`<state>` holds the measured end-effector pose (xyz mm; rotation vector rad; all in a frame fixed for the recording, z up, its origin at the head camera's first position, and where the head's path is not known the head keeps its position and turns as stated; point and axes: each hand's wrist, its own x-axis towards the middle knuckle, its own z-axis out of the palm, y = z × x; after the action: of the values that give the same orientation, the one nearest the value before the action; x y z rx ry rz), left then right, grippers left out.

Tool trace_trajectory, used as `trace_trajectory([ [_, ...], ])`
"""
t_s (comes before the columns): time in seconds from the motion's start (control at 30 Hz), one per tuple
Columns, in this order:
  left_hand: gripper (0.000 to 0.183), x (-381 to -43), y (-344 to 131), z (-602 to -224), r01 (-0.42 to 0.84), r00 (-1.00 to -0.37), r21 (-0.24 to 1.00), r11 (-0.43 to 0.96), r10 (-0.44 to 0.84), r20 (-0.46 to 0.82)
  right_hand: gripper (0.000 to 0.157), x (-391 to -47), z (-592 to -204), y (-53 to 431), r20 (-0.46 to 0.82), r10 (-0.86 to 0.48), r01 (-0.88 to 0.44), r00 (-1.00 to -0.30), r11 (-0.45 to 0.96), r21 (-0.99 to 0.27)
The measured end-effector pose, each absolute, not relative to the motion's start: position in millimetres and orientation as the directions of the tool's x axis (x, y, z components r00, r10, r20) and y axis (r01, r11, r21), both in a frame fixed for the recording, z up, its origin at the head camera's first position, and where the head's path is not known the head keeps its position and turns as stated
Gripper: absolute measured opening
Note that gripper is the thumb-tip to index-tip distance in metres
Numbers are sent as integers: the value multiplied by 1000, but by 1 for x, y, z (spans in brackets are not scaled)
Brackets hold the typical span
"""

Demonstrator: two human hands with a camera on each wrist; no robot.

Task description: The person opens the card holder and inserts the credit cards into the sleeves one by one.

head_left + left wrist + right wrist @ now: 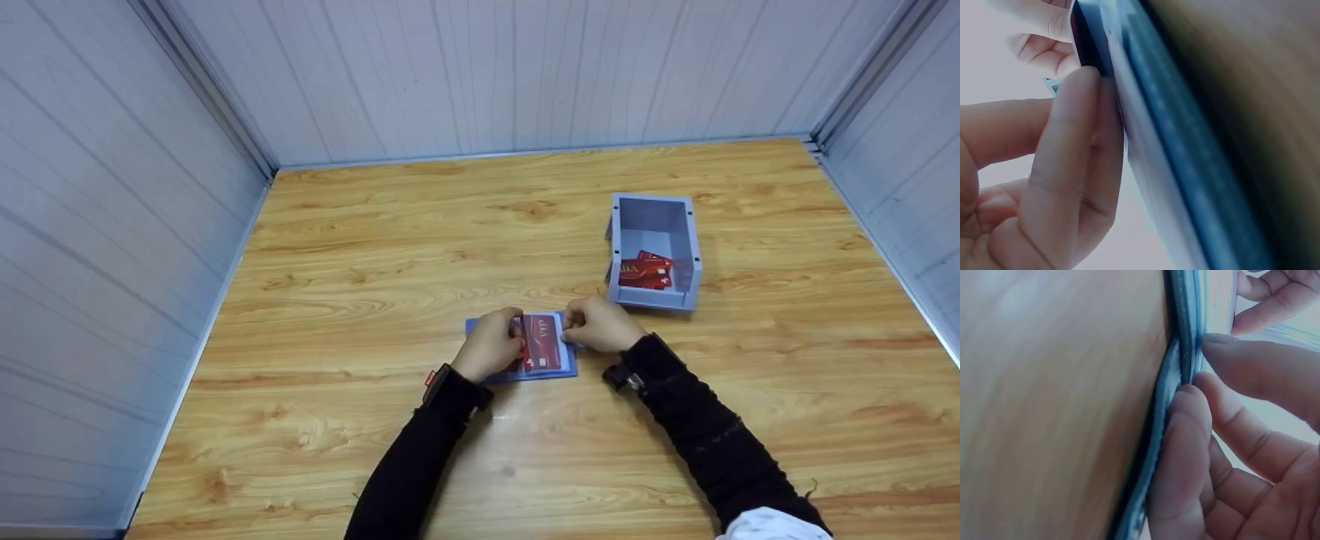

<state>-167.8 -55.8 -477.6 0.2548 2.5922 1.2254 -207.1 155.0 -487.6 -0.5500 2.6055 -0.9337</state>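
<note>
A blue card holder [571,363] lies open on the wooden table, with clear sleeve pages and a red VIP card [544,343] showing face up. My left hand [489,343] is at its left part, fingers curled against the sleeve pages; the left wrist view shows its fingertips [1079,84] at the edge of a dark gap between layers. At the right edge, my right hand [602,325] pinches the holder's pages between thumb and fingers. The right wrist view shows the blue cover [1154,422] slightly parted from the pages there. What lies under the left fingers is partly hidden.
A grey plastic bin [655,298] stands behind and right of my right hand, with several red cards [645,273] lying in its front part. White panel walls [480,82] border the table at the back and both sides.
</note>
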Motion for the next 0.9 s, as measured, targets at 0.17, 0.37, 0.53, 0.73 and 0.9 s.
trace_trajectory([
  [0.17,50,-169,-56,-479,92,-948,749,656,288,-136,10,-206,-487,155,-157,-460,-260,-874,714,-650],
  [0.37,49,-170,-57,-479,107,-942,739,665,305,-138,9,-205,-486,155,-144,-462,-274,-875,718,-640],
  [0.53,48,-171,-56,-481,137,-942,722,678,314,-115,10,-206,-487,154,-148,-461,-269,-875,717,-643],
  [0.73,46,-171,-55,-481,145,-945,703,696,309,-111,10,-206,-486,155,-156,-458,-261,-875,718,-646],
  [0.9,46,-168,-56,-480,148,-955,695,703,285,-86,10,-206,-487,155,-160,-452,-254,-877,721,-645],
])
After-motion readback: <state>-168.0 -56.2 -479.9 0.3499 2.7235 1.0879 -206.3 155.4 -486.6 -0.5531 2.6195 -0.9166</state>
